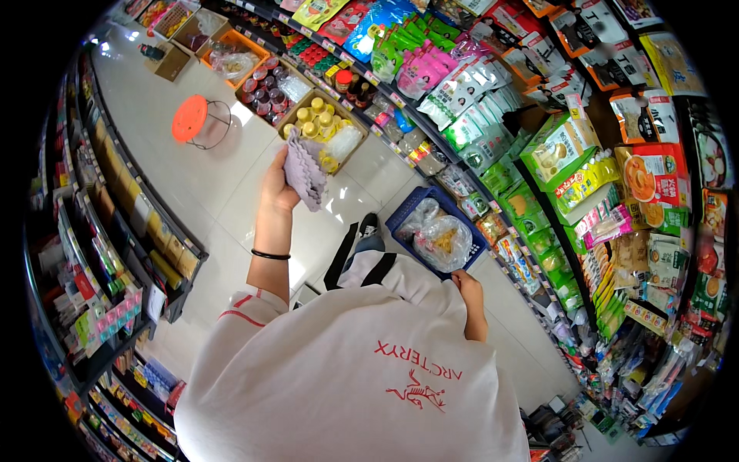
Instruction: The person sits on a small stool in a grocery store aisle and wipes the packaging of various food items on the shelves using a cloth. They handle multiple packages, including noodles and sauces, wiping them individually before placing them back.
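Observation:
My left hand [276, 182] is raised out in front of me and grips a folded lilac-grey cloth [305, 168] with a scalloped edge. Low on the other side, my right hand [469, 290] has its fingers closed over the near rim of a blue plastic basket [407, 207]. Inside that basket lie clear plastic bags [441, 242], one with something yellow-brown in it. The basket is beside the lowest shelf, close to my shoe [369, 225]; whether it rests on the floor I cannot tell.
Shelves of packaged food [496, 156] run along the right, and another shelf unit [144, 202] curves along the left. Ahead on the tiled floor stand a cardboard box of yellow-capped bottles [317, 118], an orange crate [235, 56] and an orange-topped stool [189, 118].

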The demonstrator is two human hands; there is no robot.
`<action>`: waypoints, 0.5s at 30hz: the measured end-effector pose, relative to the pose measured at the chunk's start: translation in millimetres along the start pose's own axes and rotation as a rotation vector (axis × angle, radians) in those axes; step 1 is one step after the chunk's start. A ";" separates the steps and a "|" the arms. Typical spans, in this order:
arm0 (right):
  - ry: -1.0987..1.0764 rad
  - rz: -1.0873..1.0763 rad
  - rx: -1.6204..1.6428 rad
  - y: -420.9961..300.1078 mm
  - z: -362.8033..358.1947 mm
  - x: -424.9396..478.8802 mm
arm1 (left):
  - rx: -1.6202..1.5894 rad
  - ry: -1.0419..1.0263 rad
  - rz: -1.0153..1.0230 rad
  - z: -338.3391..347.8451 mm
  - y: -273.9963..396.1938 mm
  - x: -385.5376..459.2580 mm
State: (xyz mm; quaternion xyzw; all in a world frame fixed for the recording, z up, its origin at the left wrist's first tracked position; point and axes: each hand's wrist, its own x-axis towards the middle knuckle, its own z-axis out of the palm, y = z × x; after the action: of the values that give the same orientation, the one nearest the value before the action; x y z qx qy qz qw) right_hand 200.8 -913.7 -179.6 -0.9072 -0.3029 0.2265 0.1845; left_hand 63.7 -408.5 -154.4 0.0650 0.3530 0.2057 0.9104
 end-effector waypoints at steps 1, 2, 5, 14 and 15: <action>-0.038 -0.004 0.000 2.4 3.7 1.9 | 0.001 -0.002 -0.016 -3.7 -4.3 -3.0; -0.076 -0.008 -0.001 5.3 6.8 3.8 | -0.006 -0.023 -0.034 -7.9 -9.9 -6.9; -0.066 -0.068 -0.018 -0.7 1.4 15.3 | -0.051 0.007 -0.047 -12.7 -19.3 -23.6; 0.018 -0.068 -0.033 -22.7 -22.0 19.5 | -0.030 0.005 -0.075 -8.9 -34.7 -30.9; 0.005 -0.064 -0.029 -19.2 -21.3 16.1 | -0.026 -0.010 -0.084 -5.4 -36.7 -30.7</action>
State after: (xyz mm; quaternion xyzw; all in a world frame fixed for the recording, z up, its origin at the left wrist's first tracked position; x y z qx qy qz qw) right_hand 214.4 -893.4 -157.6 -0.9001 -0.3345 0.2140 0.1791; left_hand 51.6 -454.8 -149.2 0.0391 0.3481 0.1715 0.9208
